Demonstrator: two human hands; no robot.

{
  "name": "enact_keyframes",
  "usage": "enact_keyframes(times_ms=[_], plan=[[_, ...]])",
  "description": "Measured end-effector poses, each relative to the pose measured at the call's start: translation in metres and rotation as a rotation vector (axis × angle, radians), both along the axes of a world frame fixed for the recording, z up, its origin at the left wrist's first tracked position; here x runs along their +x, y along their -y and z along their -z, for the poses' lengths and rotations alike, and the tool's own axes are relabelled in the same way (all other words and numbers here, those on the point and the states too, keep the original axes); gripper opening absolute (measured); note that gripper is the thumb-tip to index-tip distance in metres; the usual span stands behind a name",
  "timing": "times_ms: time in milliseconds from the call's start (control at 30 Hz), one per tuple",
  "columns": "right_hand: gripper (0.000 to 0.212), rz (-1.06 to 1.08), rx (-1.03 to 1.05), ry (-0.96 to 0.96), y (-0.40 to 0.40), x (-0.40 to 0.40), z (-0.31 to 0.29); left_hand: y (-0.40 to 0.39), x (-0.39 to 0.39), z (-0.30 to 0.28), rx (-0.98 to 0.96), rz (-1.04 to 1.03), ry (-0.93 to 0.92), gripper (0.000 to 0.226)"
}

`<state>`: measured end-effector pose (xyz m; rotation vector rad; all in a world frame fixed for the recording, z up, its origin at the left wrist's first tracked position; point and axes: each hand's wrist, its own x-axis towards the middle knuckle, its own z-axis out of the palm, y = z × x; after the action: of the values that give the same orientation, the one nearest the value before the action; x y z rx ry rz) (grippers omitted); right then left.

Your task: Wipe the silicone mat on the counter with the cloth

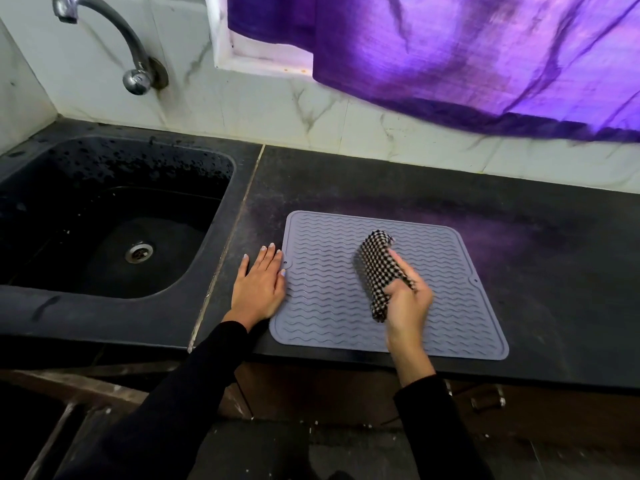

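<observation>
A grey silicone mat [322, 258] with wavy ridges lies flat on the dark counter [536, 271], close to its front edge. My right hand [408, 306] grips a bunched black-and-white checked cloth [375, 271] over the middle of the mat; the hand is slightly blurred. My left hand [259, 285] lies flat with straight fingers on the counter at the mat's left edge, its thumb side touching that edge.
A dark wet sink [62, 296] with a drain sits to the left, under a metal tap [104, 32] on the tiled wall. A purple curtain [467, 60] hangs above the counter's back right. Cabinet fronts lie below the counter edge.
</observation>
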<state>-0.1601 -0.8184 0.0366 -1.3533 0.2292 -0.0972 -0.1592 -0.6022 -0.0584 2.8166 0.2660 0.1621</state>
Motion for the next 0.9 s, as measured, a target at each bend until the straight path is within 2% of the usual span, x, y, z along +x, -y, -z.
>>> enact_keyframes(times_ms=[67, 133, 200, 267, 400, 467, 533, 600, 633, 667, 700, 733, 800, 900], plan=[[0.048, -0.089, -0.530, 0.108, -0.001, 0.001, 0.008, -0.001, 0.000, 0.001, 0.016, -0.002, -0.002, 0.084], [0.050, -0.281, -0.864, 0.138, -0.008, -0.005, 0.027, 0.001, -0.001, 0.002, 0.048, -0.005, 0.007, 0.081], [0.053, -0.423, -1.099, 0.179, -0.021, -0.020, 0.048, 0.003, 0.000, 0.003, 0.050, -0.014, 0.031, 0.079], [0.054, -0.417, -1.127, 0.247, -0.033, -0.035, 0.060, 0.004, 0.000, 0.004, 0.037, -0.019, 0.045, 0.077], [0.051, -0.418, -0.965, 0.275, -0.037, -0.038, 0.058, 0.003, 0.000, 0.003, 0.048, -0.030, 0.042, 0.076], [0.050, -0.427, -0.746, 0.155, -0.032, -0.030, 0.050, 0.003, 0.000, 0.003, 0.049, -0.031, 0.039, 0.077], [0.056, -0.417, -0.206, -0.105, -0.026, -0.017, 0.036, 0.003, 0.000, 0.003, 0.044, -0.021, 0.027, 0.079], [0.056, -0.298, 0.368, -0.307, -0.019, 0.005, 0.023, 0.001, 0.001, 0.002, 0.014, -0.017, 0.024, 0.081], [0.056, -0.215, 0.501, -0.318, -0.016, 0.015, 0.017, 0.000, 0.002, 0.000, -0.004, -0.027, 0.035, 0.081], [0.057, -0.148, 0.519, -0.276, -0.015, 0.026, 0.013, -0.001, 0.004, -0.002, -0.009, -0.044, 0.051, 0.081], [0.057, -0.112, 0.444, -0.195, -0.015, 0.034, 0.009, -0.002, 0.007, -0.005, -0.001, -0.056, 0.063, 0.081], [0.055, -0.096, 0.281, -0.100, -0.017, 0.039, 0.006, -0.003, 0.012, -0.007, 0.011, -0.055, 0.061, 0.081], [0.050, -0.159, -0.183, 0.077, -0.027, 0.044, 0.005, -0.006, 0.022, -0.008, 0.031, -0.019, 0.023, 0.083], [0.053, -0.483, -0.847, 0.276, -0.049, 0.044, 0.032, -0.011, 0.038, -0.006, 0.037, 0.011, -0.039, 0.086]])
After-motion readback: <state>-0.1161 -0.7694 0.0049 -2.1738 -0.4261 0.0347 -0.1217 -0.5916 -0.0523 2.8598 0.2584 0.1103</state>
